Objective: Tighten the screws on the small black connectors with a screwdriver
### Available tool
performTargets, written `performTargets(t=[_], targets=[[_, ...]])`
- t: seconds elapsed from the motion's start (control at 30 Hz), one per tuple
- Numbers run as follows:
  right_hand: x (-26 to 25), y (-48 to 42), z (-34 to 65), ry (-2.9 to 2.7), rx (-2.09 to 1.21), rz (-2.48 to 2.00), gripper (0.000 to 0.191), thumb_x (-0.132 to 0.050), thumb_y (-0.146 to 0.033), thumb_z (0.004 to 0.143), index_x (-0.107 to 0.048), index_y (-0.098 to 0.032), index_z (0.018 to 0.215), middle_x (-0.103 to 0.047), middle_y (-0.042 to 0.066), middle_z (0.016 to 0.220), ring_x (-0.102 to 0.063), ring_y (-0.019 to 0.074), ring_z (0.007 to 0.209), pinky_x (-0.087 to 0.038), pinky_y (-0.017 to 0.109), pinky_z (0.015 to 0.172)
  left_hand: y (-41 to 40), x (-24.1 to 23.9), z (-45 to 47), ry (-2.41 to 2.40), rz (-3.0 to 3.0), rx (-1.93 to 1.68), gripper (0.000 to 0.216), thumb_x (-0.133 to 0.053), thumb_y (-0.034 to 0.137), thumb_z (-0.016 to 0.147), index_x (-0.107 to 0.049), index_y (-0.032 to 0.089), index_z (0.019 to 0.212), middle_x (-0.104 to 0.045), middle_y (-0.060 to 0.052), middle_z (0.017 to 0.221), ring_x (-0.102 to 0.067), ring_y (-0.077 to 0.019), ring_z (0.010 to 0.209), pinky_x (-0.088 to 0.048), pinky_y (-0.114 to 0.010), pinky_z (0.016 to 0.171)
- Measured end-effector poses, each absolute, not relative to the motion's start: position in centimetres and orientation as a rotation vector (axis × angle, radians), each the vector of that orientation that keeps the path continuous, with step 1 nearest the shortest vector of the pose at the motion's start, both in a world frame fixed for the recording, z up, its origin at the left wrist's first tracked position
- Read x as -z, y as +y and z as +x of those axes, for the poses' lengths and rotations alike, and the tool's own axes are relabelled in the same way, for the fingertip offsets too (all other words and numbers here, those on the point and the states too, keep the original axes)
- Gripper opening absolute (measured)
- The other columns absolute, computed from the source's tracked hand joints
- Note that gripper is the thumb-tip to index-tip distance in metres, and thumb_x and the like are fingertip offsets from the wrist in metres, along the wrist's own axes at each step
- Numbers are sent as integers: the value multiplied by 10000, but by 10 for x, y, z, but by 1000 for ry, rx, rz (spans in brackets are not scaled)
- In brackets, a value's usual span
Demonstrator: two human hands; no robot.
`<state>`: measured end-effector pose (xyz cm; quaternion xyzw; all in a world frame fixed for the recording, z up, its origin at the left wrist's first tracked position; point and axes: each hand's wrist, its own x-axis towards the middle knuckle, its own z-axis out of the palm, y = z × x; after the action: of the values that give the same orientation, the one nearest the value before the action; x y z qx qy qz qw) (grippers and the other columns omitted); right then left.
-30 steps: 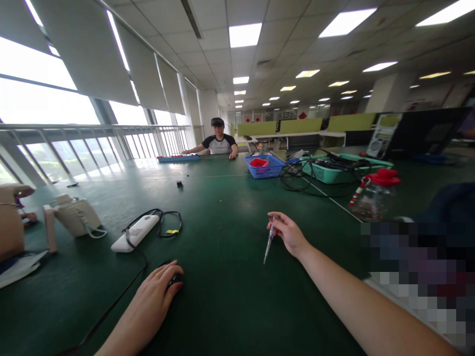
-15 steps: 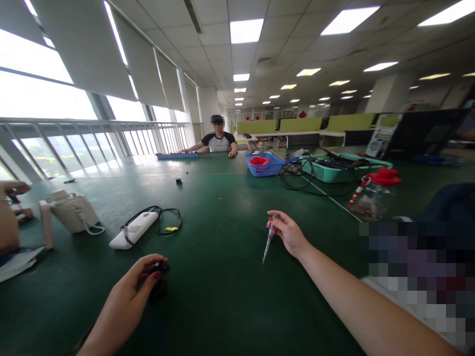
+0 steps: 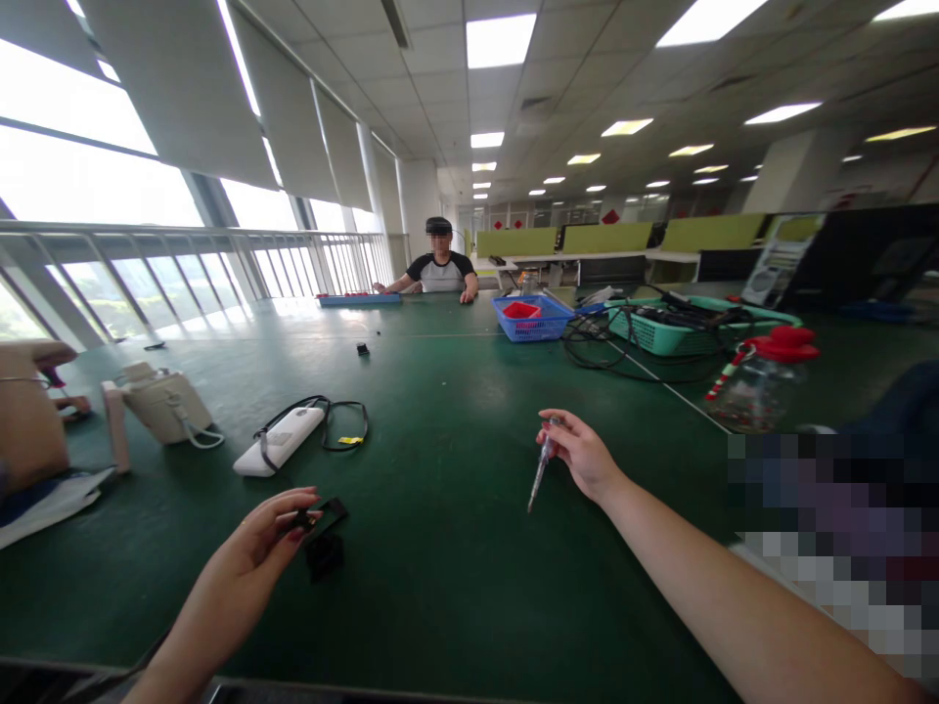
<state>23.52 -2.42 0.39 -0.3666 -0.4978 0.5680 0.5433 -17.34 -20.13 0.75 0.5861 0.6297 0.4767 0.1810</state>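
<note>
My right hand is closed around a slim screwdriver with a clear shaft or handle, its tip pointing down above the green table. On the left, my left hand pinches a small black part with a bit of gold colour between thumb and fingers. A flat black piece shows just beyond those fingertips; whether it is held or lies loose I cannot tell. Close beneath sits a dark black block, its details lost in shadow.
A white device with a black cord lies at left, near a beige bottle. Further back stand a blue basket, a green basket full of cables, and a red-lidded jar. A person sits across the table.
The view has shifted slightly. My left hand has turned and its fingers have spread from the black pieces, so more of them shows. My right hand keeps hold of the screwdriver.
</note>
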Motion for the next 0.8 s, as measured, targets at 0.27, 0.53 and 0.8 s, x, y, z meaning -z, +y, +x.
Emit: performTargets(t=[0.27,0.53,0.8], targets=[[-4,-24,234,-1156,-1335,-877,348,-767,-332,691,-646,-210,994,-653,8,722,-574,159,688,-452,286,623,-214,-8,-165,2019,2065,-1148,345,-487,439,869,-674,266,1101,-674,-56,1128,-652,-237,1020,-539,-369,906],[-3,-23,235,-1182,-1340,-870,348,-752,-339,704,-648,-212,1011,-651,9,724,-578,165,685,-452,293,624,-216,-4,-152,2071,2244,-976,338,-457,400,896,-676,299,1132,-652,-44,1144,-661,-224,999,-552,-338,877],[-6,-26,234,-1189,-1339,-887,328,-732,-341,727,-647,-213,1016,-652,14,742,-578,168,705,-456,294,640,-213,1,-154,2112,2222,-910,347,-449,390,889,-694,305,1120,-661,-48,1142,-675,-231,973,-568,-340,851]])
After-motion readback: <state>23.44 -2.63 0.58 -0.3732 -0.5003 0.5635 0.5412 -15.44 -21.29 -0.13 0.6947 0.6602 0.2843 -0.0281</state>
